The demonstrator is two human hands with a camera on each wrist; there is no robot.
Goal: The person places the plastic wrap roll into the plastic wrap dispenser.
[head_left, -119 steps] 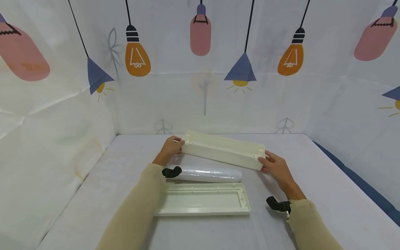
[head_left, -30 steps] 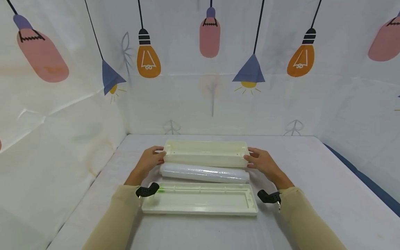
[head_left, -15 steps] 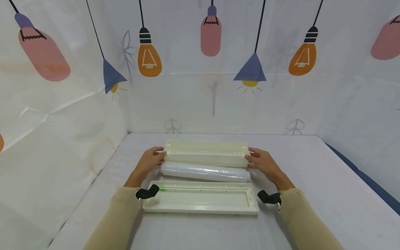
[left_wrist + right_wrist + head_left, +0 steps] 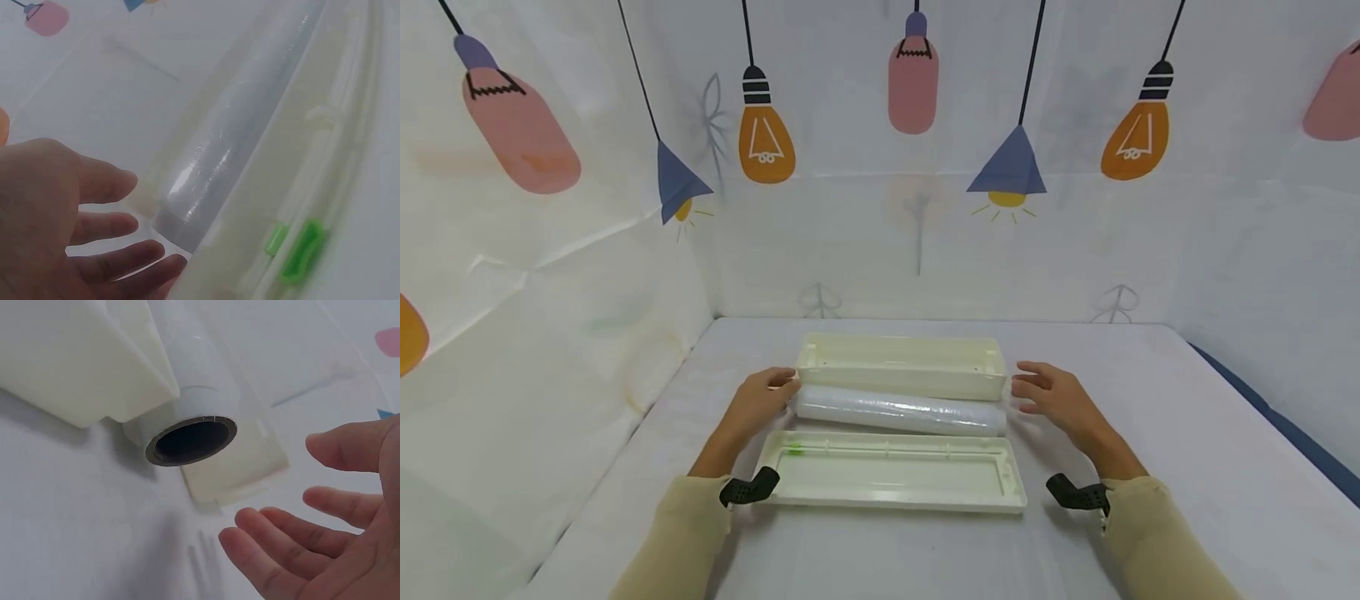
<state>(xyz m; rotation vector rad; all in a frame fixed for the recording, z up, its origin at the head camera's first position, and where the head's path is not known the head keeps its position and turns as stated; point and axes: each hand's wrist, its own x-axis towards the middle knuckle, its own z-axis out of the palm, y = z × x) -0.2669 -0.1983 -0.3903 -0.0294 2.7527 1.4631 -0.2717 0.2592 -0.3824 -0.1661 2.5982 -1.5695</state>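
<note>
A long cream plastic box (image 4: 902, 385) stands at the back with its hollow side up. In front of it lies a roll of cling film (image 4: 901, 410), its hollow core end facing the right wrist view. Nearest me is a shallow cream lid (image 4: 895, 485); a green slider (image 4: 303, 253) sits on its rail. My left hand (image 4: 760, 404) is by the left ends of box and roll, fingers loosely extended; whether a fingertip touches either is unclear. My right hand (image 4: 1062, 407) hovers apart from their right ends, fingers spread and holding nothing (image 4: 337, 544).
All three pieces rest on a white-covered table (image 4: 895, 558). A white sheet wall (image 4: 865, 233) printed with lamps and bulbs rises behind and on both sides. Each wrist carries a black camera mount (image 4: 748, 486).
The box was carried behind the roll and set down, parallel to it. Both hands have since let go; the right has drawn off to the right, the left slightly toward me.
</note>
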